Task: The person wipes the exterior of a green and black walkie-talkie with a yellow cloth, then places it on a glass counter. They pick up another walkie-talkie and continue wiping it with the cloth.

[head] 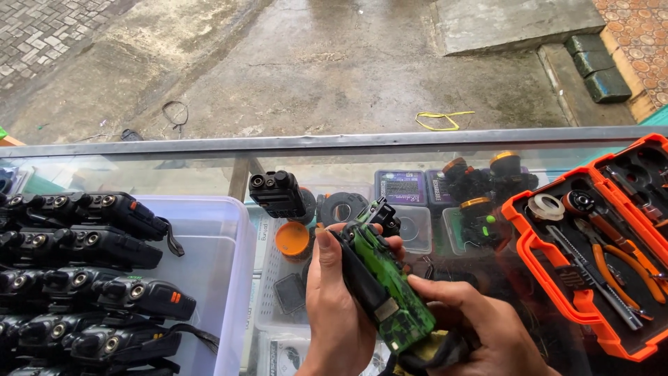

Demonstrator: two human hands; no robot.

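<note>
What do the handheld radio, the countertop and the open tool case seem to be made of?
Radio, held by the left hand and right hand: seemingly hard plastic, a green and black camouflage shell with a slight sheen. Countertop: glass, since goods show through it and it reflects; its far edge looks like grey metal. Tool case: seemingly moulded orange plastic with black recesses.

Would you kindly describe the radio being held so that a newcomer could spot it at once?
Start at the glass counter, between the white tub of black radios and the orange tool case. Above its middle, the left hand and right hand grip one radio. It alone has a green camouflage shell.
</note>
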